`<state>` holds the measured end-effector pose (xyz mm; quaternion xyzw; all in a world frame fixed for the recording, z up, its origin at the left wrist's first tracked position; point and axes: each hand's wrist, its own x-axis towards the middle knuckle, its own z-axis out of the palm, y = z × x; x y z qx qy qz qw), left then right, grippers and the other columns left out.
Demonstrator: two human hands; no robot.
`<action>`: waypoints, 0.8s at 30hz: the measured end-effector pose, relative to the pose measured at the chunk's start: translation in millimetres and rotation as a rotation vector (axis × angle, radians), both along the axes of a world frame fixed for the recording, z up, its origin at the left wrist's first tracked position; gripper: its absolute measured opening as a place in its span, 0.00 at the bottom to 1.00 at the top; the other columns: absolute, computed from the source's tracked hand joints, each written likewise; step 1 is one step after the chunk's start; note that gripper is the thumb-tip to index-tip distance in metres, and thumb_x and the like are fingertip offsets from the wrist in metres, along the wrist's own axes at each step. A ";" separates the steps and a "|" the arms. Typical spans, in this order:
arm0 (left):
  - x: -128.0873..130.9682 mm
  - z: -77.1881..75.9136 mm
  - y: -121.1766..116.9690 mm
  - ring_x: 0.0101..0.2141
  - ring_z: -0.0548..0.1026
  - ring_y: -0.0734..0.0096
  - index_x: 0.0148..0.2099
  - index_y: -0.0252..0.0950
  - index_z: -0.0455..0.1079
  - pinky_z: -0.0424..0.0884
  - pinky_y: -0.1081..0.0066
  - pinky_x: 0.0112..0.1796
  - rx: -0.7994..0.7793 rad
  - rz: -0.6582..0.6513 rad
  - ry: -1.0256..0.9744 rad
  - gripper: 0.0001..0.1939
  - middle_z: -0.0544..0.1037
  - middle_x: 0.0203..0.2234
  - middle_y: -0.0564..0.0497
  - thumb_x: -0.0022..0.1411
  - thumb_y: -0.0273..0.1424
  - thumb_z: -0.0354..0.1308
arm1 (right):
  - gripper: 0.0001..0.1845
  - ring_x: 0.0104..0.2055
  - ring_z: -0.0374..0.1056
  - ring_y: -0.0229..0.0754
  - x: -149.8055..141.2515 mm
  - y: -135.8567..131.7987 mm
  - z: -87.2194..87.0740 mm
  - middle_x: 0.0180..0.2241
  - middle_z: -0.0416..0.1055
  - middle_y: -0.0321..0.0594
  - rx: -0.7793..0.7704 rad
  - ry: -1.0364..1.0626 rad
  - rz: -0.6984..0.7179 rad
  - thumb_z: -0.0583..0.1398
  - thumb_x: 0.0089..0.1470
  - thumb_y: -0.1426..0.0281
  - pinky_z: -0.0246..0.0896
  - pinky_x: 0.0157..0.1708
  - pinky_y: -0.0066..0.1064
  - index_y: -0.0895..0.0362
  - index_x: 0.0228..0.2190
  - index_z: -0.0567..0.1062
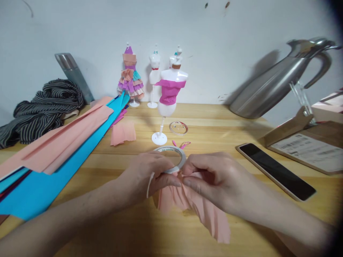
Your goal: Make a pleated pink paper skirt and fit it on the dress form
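Both my hands meet low in the middle of the view. My left hand (150,171) is closed on a roll of white tape (180,162) and pinches the gathered edge of a pink crepe paper strip (206,210). Opposite it, my right hand (214,175) pinches the same gathered edge between thumb and forefinger. The pleated strip hangs below my fingers and spreads to the lower right. A short white tape end (150,185) sticks out by my left thumb. Just beyond stands a small white mannequin (167,109) wrapped in magenta crepe paper (171,93).
Folded crepe paper sheets (66,142) and a striped cloth (48,107) lie at left, near a bottle (73,75). A dressed mannequin (130,78) stands by the wall. A phone (276,171), cardboard box (308,142) and steel jug (278,82) are at right.
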<state>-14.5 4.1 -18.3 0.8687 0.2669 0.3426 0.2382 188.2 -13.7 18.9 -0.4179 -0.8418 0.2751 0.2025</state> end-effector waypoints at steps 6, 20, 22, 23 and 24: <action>0.7 0.2 -0.7 0.23 0.61 0.78 0.25 0.32 0.66 0.55 0.76 0.25 0.005 0.007 0.029 0.27 0.63 0.18 0.56 0.68 0.48 0.47 | 0.10 0.23 0.63 0.33 -1.0 1.3 -1.0 0.22 0.71 0.34 -0.067 0.015 0.033 0.56 0.56 0.72 0.54 0.23 0.24 0.57 0.28 0.77; -0.6 -2.4 -3.5 0.24 0.63 0.76 0.27 0.32 0.69 0.58 0.75 0.27 -0.023 0.001 0.029 0.26 0.68 0.20 0.54 0.66 0.48 0.50 | 0.08 0.17 0.55 0.30 -1.8 2.4 -1.3 0.15 0.61 0.29 0.052 0.001 -0.031 0.58 0.51 0.75 0.48 0.17 0.21 0.57 0.21 0.69; -0.9 -3.0 -3.7 0.24 0.63 0.76 0.27 0.32 0.69 0.58 0.75 0.27 -0.026 0.001 0.042 0.25 0.68 0.20 0.53 0.66 0.48 0.50 | 0.08 0.17 0.55 0.30 -1.9 2.5 -1.9 0.15 0.60 0.28 0.054 0.009 -0.024 0.58 0.51 0.75 0.47 0.17 0.21 0.57 0.21 0.68; -0.9 -3.3 -3.6 0.24 0.63 0.76 0.27 0.32 0.69 0.58 0.75 0.27 -0.025 0.003 0.046 0.25 0.68 0.20 0.53 0.66 0.48 0.50 | 0.08 0.17 0.55 0.30 -1.7 2.4 -2.2 0.15 0.60 0.28 0.054 0.012 -0.024 0.58 0.51 0.75 0.47 0.17 0.21 0.57 0.21 0.68; -0.9 -3.5 -3.5 0.23 0.63 0.76 0.27 0.32 0.69 0.58 0.75 0.27 -0.021 0.005 0.048 0.26 0.67 0.19 0.54 0.66 0.48 0.50 | 0.08 0.17 0.55 0.30 -1.5 2.2 -2.5 0.15 0.60 0.28 0.054 0.013 -0.028 0.58 0.51 0.74 0.47 0.17 0.21 0.57 0.21 0.68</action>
